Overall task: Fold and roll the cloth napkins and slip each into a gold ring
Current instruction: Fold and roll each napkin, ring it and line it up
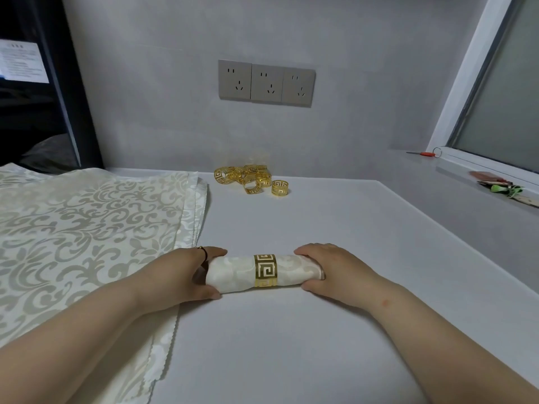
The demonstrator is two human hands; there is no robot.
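So we've got the grey worktop (291,345) filling most of the frame, with a stack of flat patterned napkins (87,228) spread over the left side. Lower middle, our left hand (180,275) and right hand (335,269) each have a grip curled round 1 end of the rolled napkin (233,272), which lies sideways on the worktop. Upper middle, by the wall, sits a pile of spare rings (248,177). 1 gold ring (265,270) wraps the roll's middle.

Left hand (180,275) and right hand (335,269) grip opposite ends of the rolled napkin (233,272).
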